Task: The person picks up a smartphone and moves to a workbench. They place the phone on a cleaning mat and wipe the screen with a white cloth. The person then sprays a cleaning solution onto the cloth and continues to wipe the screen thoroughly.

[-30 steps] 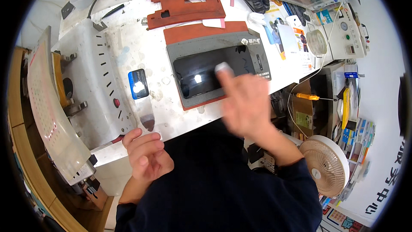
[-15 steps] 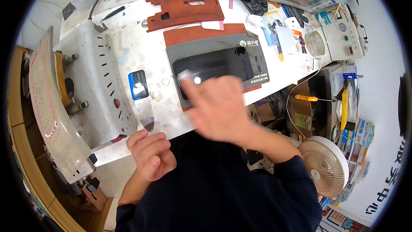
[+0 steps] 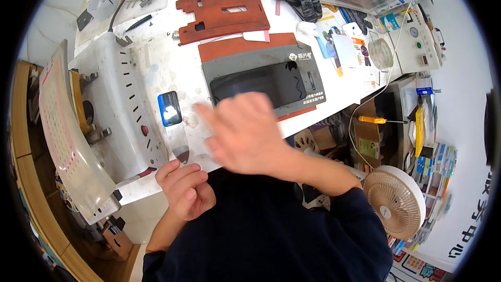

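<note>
A glossy dark phone-sized panel (image 3: 258, 84) lies flat on a grey mat (image 3: 224, 68), with a wavy black mark at its right end. My right hand (image 3: 242, 133) is over the table just off the mat's near-left corner, index finger pointing left. Motion smears its fingers, so I cannot make out its grip. My left hand (image 3: 185, 190) is at the table's front edge, fingers curled in and thumb close to them; whatever may be between them is too small to name. Just beyond it lies a flat blade tool (image 3: 168, 108) with a blue and black handle.
A white machine with a raised lid (image 3: 112, 109) takes up the left side. Red-brown pads (image 3: 224, 15) lie beyond the mat. Gloves (image 3: 300, 0), papers (image 3: 347, 49) and a tape roll (image 3: 381, 54) are at the far right. A fan (image 3: 394, 203) stands at lower right.
My right hand has moved left and toward me, off the dark panel. The left hand stays nearly in place, curled. The view has shifted slightly.
</note>
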Demonstrator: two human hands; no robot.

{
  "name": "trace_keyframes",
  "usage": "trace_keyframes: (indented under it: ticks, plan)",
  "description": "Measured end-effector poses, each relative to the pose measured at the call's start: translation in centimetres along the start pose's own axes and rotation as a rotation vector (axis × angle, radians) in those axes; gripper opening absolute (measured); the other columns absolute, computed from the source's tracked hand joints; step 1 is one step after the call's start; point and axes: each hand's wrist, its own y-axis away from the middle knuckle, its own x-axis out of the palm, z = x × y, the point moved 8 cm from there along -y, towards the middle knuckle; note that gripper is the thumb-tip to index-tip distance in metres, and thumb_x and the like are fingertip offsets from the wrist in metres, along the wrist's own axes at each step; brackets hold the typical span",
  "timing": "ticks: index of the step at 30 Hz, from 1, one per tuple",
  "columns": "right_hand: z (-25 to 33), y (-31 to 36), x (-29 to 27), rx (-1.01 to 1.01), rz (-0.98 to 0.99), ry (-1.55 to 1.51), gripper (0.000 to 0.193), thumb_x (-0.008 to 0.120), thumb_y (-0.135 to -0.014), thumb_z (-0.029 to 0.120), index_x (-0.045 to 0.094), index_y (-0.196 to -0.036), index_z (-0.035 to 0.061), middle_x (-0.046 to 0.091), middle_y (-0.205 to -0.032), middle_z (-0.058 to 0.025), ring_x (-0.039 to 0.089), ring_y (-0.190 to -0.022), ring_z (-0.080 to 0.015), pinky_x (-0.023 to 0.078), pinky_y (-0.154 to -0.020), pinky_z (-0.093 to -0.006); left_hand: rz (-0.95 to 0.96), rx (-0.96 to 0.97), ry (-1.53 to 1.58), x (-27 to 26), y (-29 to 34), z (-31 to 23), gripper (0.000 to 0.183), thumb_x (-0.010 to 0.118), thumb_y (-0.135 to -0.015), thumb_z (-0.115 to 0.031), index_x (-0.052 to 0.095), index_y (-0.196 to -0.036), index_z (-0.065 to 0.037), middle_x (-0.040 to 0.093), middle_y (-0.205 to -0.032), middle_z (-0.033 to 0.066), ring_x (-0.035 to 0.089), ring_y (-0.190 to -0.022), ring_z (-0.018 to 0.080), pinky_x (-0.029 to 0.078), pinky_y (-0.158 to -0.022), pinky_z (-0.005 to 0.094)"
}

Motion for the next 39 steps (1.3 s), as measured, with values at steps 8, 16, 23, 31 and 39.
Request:
trace_keyframes:
  ticks: [8,16,23,31,39]
  plan:
    - [-9.2,4.7,-4.1,0.291,0.012,0.426,0.044,0.063,-0.088,0.023,0.064,-0.125,-0.0016,0.051,-0.089,-0.0098,0.053,-0.085,-0.0276,0.039,-0.079,-0.0438,-0.069,0.095,-0.012,0.2,0.1,-0.8,0.05,0.056,-0.091,0.001,0.043,-0.137,-0.011,0.069,-0.094,0.0011,0.067,-0.084,0.0194,0.046,-0.095,0.0426]
    - [0.9,-1.2,1.1,-0.049,0.014,-0.029,0.046,0.061,-0.086,0.024,0.064,-0.126,0.0005,0.05,-0.088,-0.0069,0.051,-0.082,-0.025,0.039,-0.078,-0.0427,-0.048,0.048,-0.063,0.2,-0.1,-0.4,0.06,0.055,-0.087,0.003,0.04,-0.143,-0.01,0.069,-0.094,0.0016,0.066,-0.085,0.0205,0.046,-0.096,0.0432]
    - [-7.8,6.0,-4.3,0.268,0.045,0.323,0.052,0.058,-0.086,0.016,0.059,-0.135,-0.0024,0.052,-0.09,-0.0094,0.051,-0.084,-0.0276,0.038,-0.079,-0.0434,-0.058,0.072,-0.068,0.3,0.2,-0.7,0.054,0.055,-0.09,0.001,0.041,-0.141,-0.011,0.069,-0.09,0.0008,0.066,-0.082,0.0197,0.047,-0.095,0.0423]
    - [-0.2,2.0,0.9,0.041,0.061,0.054,0.048,0.065,-0.079,0.019,0.065,-0.124,0.0009,0.05,-0.085,-0.0065,0.05,-0.076,-0.0253,0.038,-0.074,-0.0432,-0.038,0.062,-0.092,0.5,-0.1,-0.6,0.052,0.055,-0.092,0.001,0.041,-0.14,-0.012,0.069,-0.092,0.0004,0.066,-0.085,0.0199,0.046,-0.096,0.0429]
    - [-3.7,7.3,-2.8,-0.005,-0.058,-0.023,0.049,0.053,-0.087,0.023,0.069,-0.127,-0.0007,0.058,-0.084,-0.0063,0.049,-0.074,-0.0246,0.036,-0.07,-0.0408,-0.008,-0.001,-0.049,0.0,0.1,-0.3,0.067,0.058,-0.085,0.005,0.035,-0.146,-0.013,0.067,-0.095,0.0013,0.065,-0.084,0.0208,0.044,-0.095,0.0447]
